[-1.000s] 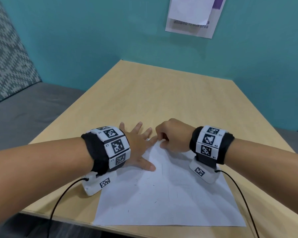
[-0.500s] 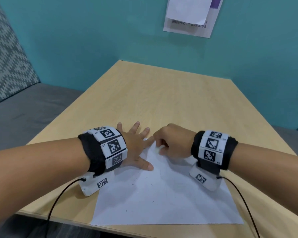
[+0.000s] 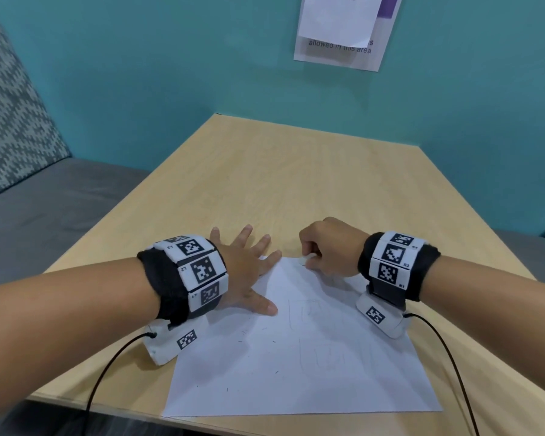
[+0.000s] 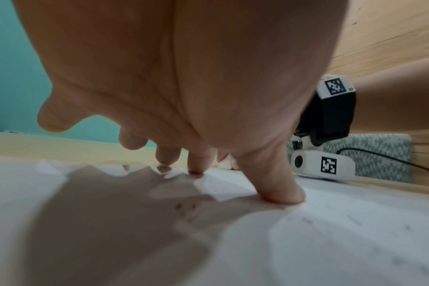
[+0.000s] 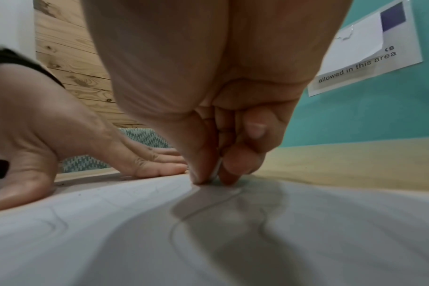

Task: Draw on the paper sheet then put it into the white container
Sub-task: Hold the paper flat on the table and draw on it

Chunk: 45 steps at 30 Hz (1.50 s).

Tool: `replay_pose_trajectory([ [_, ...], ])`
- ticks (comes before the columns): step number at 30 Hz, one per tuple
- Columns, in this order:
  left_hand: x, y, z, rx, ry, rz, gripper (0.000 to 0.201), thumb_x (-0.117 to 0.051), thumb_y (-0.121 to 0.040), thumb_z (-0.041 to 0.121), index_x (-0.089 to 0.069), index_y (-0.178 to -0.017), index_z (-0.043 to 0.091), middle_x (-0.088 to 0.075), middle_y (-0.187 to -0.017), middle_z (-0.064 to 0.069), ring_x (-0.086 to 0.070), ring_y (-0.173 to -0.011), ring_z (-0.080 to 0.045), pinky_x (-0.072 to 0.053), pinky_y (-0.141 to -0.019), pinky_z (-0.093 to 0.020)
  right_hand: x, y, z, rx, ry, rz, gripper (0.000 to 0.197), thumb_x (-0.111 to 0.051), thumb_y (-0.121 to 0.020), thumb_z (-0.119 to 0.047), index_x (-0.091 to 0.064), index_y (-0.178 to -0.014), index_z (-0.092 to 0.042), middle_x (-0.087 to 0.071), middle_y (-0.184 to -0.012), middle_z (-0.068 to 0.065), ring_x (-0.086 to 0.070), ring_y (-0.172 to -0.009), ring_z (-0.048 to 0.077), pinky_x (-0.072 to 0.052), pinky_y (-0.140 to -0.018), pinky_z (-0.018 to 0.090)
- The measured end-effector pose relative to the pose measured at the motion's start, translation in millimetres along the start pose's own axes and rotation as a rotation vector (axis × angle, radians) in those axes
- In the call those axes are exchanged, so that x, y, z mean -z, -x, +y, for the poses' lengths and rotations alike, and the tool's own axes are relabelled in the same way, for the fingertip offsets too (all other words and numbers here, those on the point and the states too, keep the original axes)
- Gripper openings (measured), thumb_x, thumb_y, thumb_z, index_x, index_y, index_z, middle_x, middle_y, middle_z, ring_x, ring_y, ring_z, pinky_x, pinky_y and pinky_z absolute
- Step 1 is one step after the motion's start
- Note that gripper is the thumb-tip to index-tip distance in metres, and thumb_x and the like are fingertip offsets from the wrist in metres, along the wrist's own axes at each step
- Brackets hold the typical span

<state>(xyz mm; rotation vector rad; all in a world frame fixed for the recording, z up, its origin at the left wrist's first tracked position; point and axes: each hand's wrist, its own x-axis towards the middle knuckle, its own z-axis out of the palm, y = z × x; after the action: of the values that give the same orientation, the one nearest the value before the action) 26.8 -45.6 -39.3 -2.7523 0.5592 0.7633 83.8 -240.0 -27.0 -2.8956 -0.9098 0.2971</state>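
Observation:
A white paper sheet [image 3: 296,366] with faint pencil-like lines lies near the front of the wooden table [image 3: 296,184]. My left hand [image 3: 249,265] lies flat with spread fingers and presses on the sheet's far left corner; its thumb [image 4: 282,193] presses on the paper [image 4: 331,241]. My right hand [image 3: 309,259] is curled at the sheet's far edge. Its thumb and forefinger pinch a small pale sliver [image 5: 217,170] whose tip touches the paper [image 5: 331,232], and a grey line runs from it. I cannot tell what the sliver is. No white container is in view.
A teal wall with a printed notice [image 3: 343,29] stands behind the table. A grey bench [image 3: 44,215] with a patterned cushion runs along the left. Black cables [image 3: 447,357] trail from both wrist cameras over the table's front edge.
My right hand has slid rightward along the sheet's far edge, away from the left fingertips. The left hand has stayed pressed on the corner.

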Motion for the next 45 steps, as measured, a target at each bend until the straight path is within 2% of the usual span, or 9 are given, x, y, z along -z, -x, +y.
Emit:
replay_pose_trajectory([
  [12,6.2,-13.0,14.6,-0.075,0.073,0.035,0.097,-0.044,-0.085,0.078,0.011,-0.155,0.04,0.028,-0.162,0.005,0.03,-0.147,-0.028,0.006,-0.111,-0.073,-8.9,11.4,-19.6,0.106,0.012,-0.046,0.013,-0.063,-0.08,-0.015,-0.053,-0.072,-0.019,-0.048,-0.062,-0.009,-0.05,-0.065,0.017,-0.039,-0.06,0.026],
  [16,0.0,-17.3,13.2,-0.055,0.066,0.038,0.104,-0.041,-0.08,0.084,0.021,-0.153,0.041,0.032,-0.161,0.004,0.033,-0.145,-0.03,0.005,-0.11,-0.074,1.1,-1.4,-9.1,-0.036,-0.008,-0.021,0.025,-0.066,-0.078,-0.019,-0.047,-0.063,-0.027,-0.053,-0.068,-0.005,-0.058,-0.071,0.022,-0.045,-0.061,0.029],
  [21,0.7,-15.3,12.7,-0.058,0.086,0.036,0.099,-0.042,-0.082,0.082,0.018,-0.152,0.044,0.032,-0.161,0.003,0.034,-0.144,-0.032,0.005,-0.11,-0.075,-3.9,4.1,-25.6,0.038,-0.004,-0.098,0.016,-0.066,-0.08,-0.019,-0.054,-0.07,-0.019,-0.061,-0.073,0.002,-0.059,-0.071,0.021,-0.052,-0.067,0.034],
  [24,-0.3,-17.9,12.7,-0.044,0.065,0.027,0.104,-0.04,-0.081,0.084,0.022,-0.152,0.041,0.032,-0.161,0.004,0.034,-0.145,-0.032,0.005,-0.11,-0.075,5.4,-1.4,-15.2,-0.034,-0.01,-0.045,0.022,-0.067,-0.079,-0.02,-0.05,-0.066,-0.024,-0.056,-0.069,-0.004,-0.057,-0.071,0.02,-0.047,-0.063,0.029],
  [30,5.4,-10.7,17.7,-0.037,0.077,0.019,0.091,-0.042,-0.085,0.078,-0.002,-0.157,0.039,0.032,-0.16,0.001,0.035,-0.144,-0.032,0.004,-0.111,-0.073,-7.9,19.8,-36.7,0.149,-0.003,-0.119,0.013,-0.066,-0.08,-0.017,-0.055,-0.075,-0.022,-0.049,-0.064,-0.01,-0.053,-0.065,0.017,-0.045,-0.062,0.028],
  [34,-0.2,-16.3,14.5,-0.039,0.07,0.045,0.102,-0.04,-0.081,0.084,0.018,-0.154,0.041,0.03,-0.162,0.002,0.032,-0.145,-0.033,0.004,-0.11,-0.075,3.3,8.5,-11.8,0.027,-0.004,-0.028,0.012,-0.066,-0.079,-0.016,-0.056,-0.074,-0.019,-0.051,-0.064,-0.008,-0.052,-0.065,0.018,-0.041,-0.06,0.028],
  [39,1.4,-12.7,14.1,-0.05,0.097,0.051,0.094,-0.042,-0.084,0.08,0.001,-0.157,0.041,0.03,-0.162,0.0,0.033,-0.145,-0.033,0.004,-0.11,-0.074,-8.1,22.8,-31.9,0.165,-0.026,-0.121,0.006,-0.066,-0.079,-0.016,-0.06,-0.078,-0.016,-0.054,-0.064,-0.006,-0.049,-0.059,0.012,-0.046,-0.062,0.03],
  [43,-0.8,-16.5,13.7,-0.035,0.063,0.052,0.103,-0.039,-0.08,0.085,0.019,-0.153,0.041,0.029,-0.162,0.001,0.031,-0.146,-0.033,0.003,-0.11,-0.075,4.9,6.7,-6.4,0.005,-0.014,-0.027,0.012,-0.068,-0.078,-0.017,-0.057,-0.075,-0.02,-0.053,-0.066,-0.008,-0.054,-0.066,0.018,-0.043,-0.061,0.026],
  [45,-0.8,-16.0,12.9,-0.037,0.064,0.049,0.103,-0.04,-0.08,0.084,0.019,-0.153,0.042,0.029,-0.162,0.001,0.032,-0.146,-0.033,0.003,-0.109,-0.075,2.3,9.3,-10.3,0.035,-0.025,-0.023,0.01,-0.068,-0.078,-0.016,-0.059,-0.075,-0.018,-0.053,-0.065,-0.008,-0.052,-0.063,0.015,-0.041,-0.059,0.026],
])
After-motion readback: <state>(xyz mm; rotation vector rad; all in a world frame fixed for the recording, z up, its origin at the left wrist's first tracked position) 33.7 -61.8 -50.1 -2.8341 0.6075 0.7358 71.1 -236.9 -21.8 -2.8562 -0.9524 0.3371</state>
